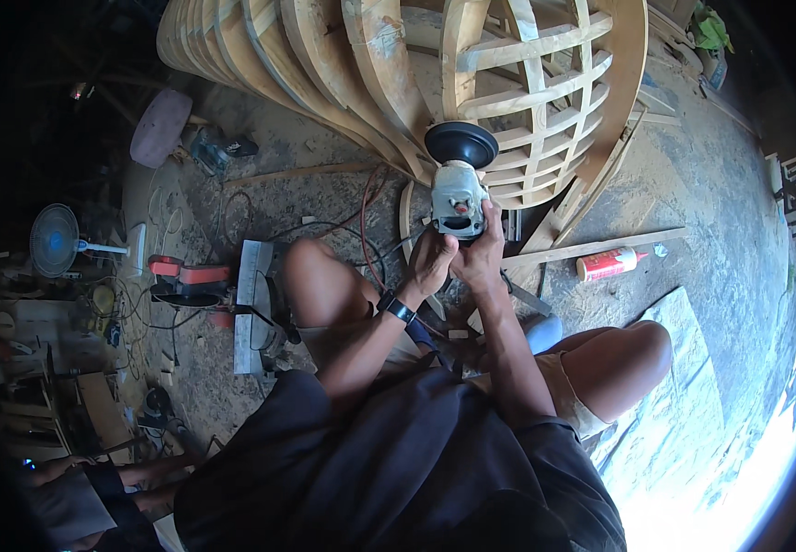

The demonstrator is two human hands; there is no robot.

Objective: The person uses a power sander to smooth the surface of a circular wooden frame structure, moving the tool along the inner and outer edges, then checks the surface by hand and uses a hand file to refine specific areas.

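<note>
Both my hands are closed around an angle grinder (458, 198) in front of my lap. My left hand (431, 263), with a dark watch on its wrist, grips from the left. My right hand (482, 250) wraps the other side, its fingers along the body. A round black pad (461, 144) sits on the grinder's far end. Just beyond it stands a large curved wooden frame (389, 78) of ribs, with a slatted lattice (545, 101) at its right. The pad overlaps the frame's near edge in view; I cannot tell whether they touch.
On the dusty floor, a red and white bottle (610, 264) lies right, near a long wooden strip (600, 247). A red power tool (188, 276), a metal piece (252, 304) and a standing fan (56, 241) are left. Cables run nearby. Another person's arm (154, 469) shows lower left.
</note>
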